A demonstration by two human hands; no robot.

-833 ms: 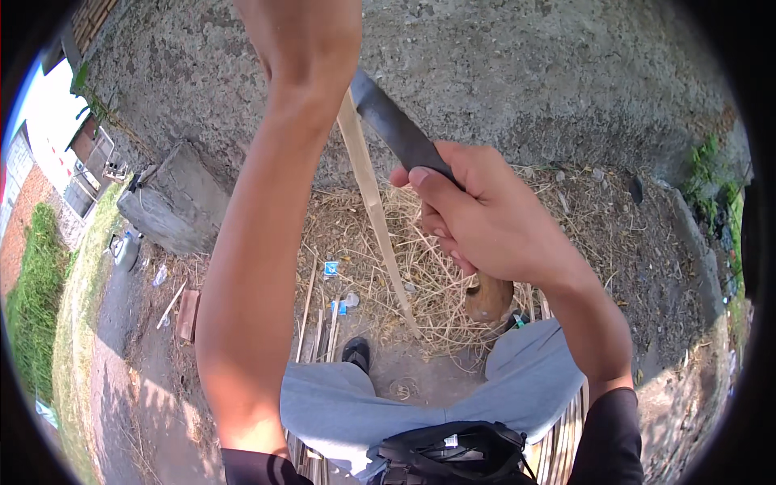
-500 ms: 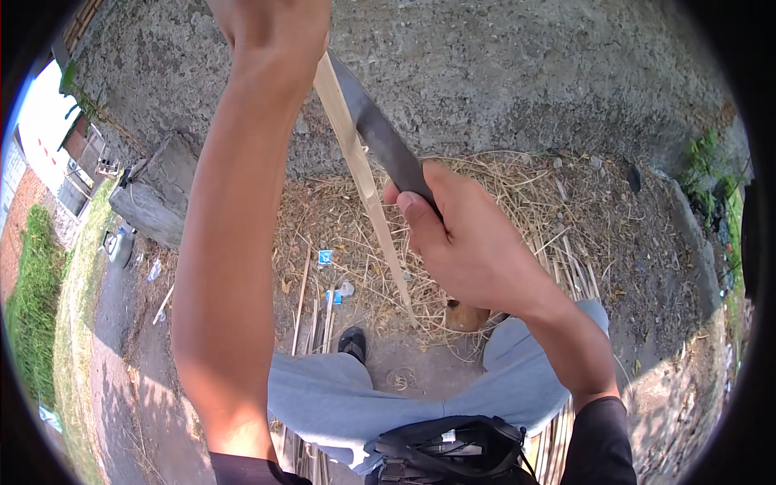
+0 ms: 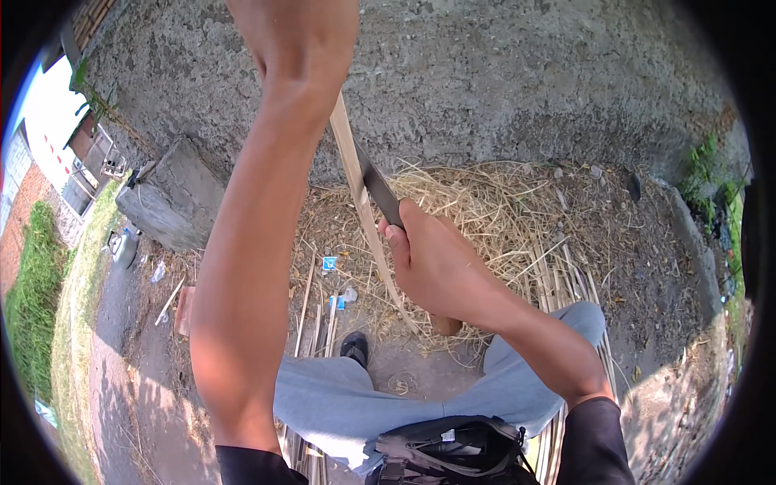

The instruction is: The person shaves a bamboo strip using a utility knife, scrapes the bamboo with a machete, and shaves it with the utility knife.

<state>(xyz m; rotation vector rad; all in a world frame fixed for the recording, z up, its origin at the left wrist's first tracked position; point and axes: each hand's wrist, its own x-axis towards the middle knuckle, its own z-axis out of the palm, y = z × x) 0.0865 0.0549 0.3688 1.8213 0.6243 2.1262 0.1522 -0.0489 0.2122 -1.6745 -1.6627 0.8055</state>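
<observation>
My left hand [image 3: 303,32] is raised at the top edge, its fingers cut off or hidden. A long pale bamboo strip [image 3: 368,222] slants down from behind my left wrist, held up by that hand, its thin lower end near the ground. My right hand [image 3: 444,263] is closed around a large dark-bladed knife [image 3: 381,194]. The blade lies against the strip's right side, its tip partly behind the strip. A brown wooden handle end [image 3: 445,325] pokes out below my right hand.
Curly shavings [image 3: 485,194] heap against a rough grey wall [image 3: 501,81]. Split strips [image 3: 558,283] lie beside both my legs. A black open waist bag [image 3: 449,449] rests on my lap. Blue wrappers [image 3: 329,263] and a stone block [image 3: 174,198] are to the left.
My right hand and the knife have moved down and slightly left along the strip. My left arm and the strip's upper part have shifted a little right.
</observation>
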